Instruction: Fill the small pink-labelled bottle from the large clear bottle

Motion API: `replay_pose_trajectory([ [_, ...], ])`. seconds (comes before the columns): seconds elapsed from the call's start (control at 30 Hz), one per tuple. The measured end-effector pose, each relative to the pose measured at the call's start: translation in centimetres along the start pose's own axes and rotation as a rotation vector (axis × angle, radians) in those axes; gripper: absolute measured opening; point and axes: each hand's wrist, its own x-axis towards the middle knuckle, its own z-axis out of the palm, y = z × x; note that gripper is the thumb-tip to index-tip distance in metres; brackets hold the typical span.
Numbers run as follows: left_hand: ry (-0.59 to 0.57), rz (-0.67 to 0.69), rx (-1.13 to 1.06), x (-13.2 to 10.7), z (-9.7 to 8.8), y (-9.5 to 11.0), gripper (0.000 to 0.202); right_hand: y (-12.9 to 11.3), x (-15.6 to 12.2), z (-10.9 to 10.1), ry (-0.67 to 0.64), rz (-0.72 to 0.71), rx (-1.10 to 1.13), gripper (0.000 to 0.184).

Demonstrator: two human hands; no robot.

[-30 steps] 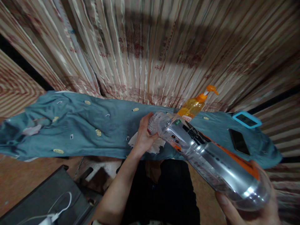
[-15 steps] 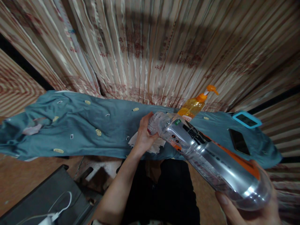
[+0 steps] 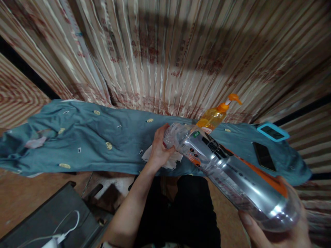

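A large clear plastic bottle (image 3: 232,175) with a silver and orange label lies tilted across the lower right. My right hand (image 3: 274,232) cups its base at the bottom right corner. My left hand (image 3: 159,148) is closed round the bottle's neck and cap end, with a crumpled white tissue (image 3: 170,160) under the fingers. Both rest over a teal cloth (image 3: 103,141) with small yellow motifs, spread on a table.
An orange pump bottle (image 3: 214,117) stands just behind the clear bottle. A dark phone (image 3: 263,155) and a blue-framed device (image 3: 272,132) lie at the right. Striped curtains (image 3: 165,51) hang behind. A dark box with a white cable (image 3: 62,227) sits lower left.
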Motion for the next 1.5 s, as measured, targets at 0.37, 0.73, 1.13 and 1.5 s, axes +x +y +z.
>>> replay_pose_trajectory([
  [0.37,-0.005,0.000,-0.022,-0.01,-0.12,0.09,0.077,-0.29,-0.01,-0.04,-0.005,0.030,0.031,0.106],
  [0.73,0.000,-0.004,-0.013,-0.02,0.00,-0.04,0.076,-0.22,0.13,-0.14,-0.002,0.016,0.007,0.106],
  [1.13,0.014,0.010,-0.015,-0.10,0.08,-0.11,0.077,-0.02,0.15,-0.26,-0.024,-0.001,0.012,0.105],
  [1.5,0.005,0.002,-0.021,-0.05,0.02,0.09,0.076,-0.53,0.27,-0.20,-0.016,0.004,0.011,0.105],
])
